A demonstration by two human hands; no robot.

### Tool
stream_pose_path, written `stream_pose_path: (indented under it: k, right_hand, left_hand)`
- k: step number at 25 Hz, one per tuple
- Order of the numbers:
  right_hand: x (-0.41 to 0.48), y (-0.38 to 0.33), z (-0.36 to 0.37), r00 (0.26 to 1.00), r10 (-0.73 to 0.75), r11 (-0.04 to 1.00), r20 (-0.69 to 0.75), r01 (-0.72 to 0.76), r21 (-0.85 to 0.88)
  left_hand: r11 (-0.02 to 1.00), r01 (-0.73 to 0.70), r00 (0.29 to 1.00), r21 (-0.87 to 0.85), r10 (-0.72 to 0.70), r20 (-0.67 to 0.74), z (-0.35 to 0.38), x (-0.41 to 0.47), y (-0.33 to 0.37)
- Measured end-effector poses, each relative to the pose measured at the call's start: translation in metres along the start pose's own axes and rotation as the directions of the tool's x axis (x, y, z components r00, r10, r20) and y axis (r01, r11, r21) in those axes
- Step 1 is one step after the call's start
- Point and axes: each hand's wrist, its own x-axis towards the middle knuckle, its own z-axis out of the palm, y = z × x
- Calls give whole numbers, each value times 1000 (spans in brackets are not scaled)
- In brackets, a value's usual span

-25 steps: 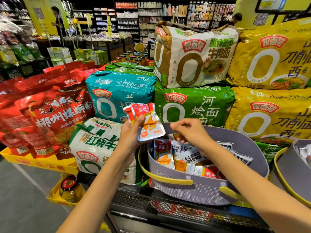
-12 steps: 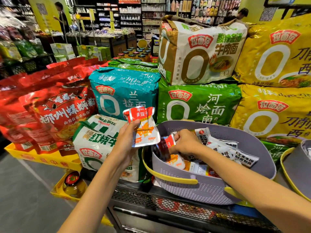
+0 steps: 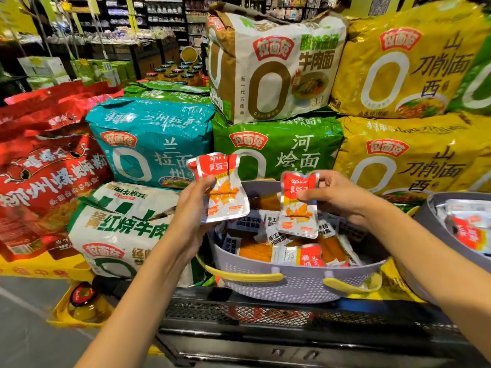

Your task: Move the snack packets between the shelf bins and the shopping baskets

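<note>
Head view, supermarket noodle display. The left hand grips a flat, glossy foil snack packet, red on top and white-orange below, with crimped silver edges, thumb across its face. It is held upright just left of the basket. The right hand pinches the top edge of a second foil packet of the same print, which hangs over the basket's interior.

The oval lavender plastic basket has perforated walls and two yellow handles. It rests on a black wire-mesh shelf and holds a loose heap of similar packets. A grey basket with more packets stands just to its right, cut by the frame.

Crinkled, pillow-shaped noodle multipacks crowd behind and beside the basket: teal, green, yellow, white-and-brown and white-and-green. Red bags sit at far left. A lidded jar sits in a yellow tray below.

Compared with half a second earlier, the right hand has risen from inside the basket, lifting its packet clear of the heap. The left hand's hold is unchanged.
</note>
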Motion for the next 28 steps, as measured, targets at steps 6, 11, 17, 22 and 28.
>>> stream_pose_path:
  k: [6, 11, 17, 22, 28]
  right_hand:
    - [-2, 25, -29, 992, 82, 995, -100, -75, 69]
    - [-7, 23, -39, 998, -9, 999, -69, 11, 33]
    - [-19, 42, -32, 979, 62, 782, 193, 73, -619]
    - [-21, 45, -16, 969, 133, 652, 209, 74, -755]
    - [-19, 46, -7, 969, 126, 678, 211, 71, -732]
  left_hand:
    - [998, 47, 998, 34, -48, 45, 29, 2, -7]
    - [994, 104, 994, 16, -104, -16, 32, 10, -8]
    - [994, 103, 994, 44, -102, -27, 34, 10, -11]
    - [993, 90, 996, 73, -89, -21, 32, 11, -13]
    - [994, 95, 995, 63, -92, -42, 32, 12, -13]
